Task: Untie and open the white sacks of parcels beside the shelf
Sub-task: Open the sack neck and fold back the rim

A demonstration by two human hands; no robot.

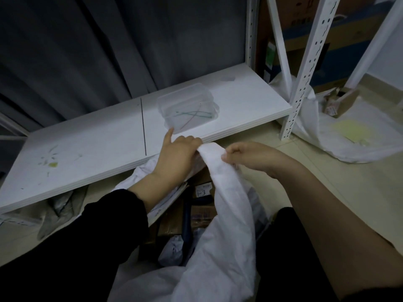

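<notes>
A white sack (226, 219) lies on the floor in front of me, against the low white shelf board (91, 149). Its mouth is pulled apart, and brown cartons and grey parcels (194, 216) show inside. My left hand (176, 153) grips the raised rim of the sack on its far side, with the index finger pointing up toward the shelf. My right hand (242, 155) pinches the same bunched rim from the right. A second white sack (340, 131) lies open beyond the shelf post at the right, with a small carton in its mouth.
A clear plastic box (187, 105) holding thin ties stands on the shelf board just beyond my hands. A perforated white post (303, 83) stands at the right. Grey curtain hangs behind the shelf. Grey parcel bags (58, 210) lie under the shelf board at left.
</notes>
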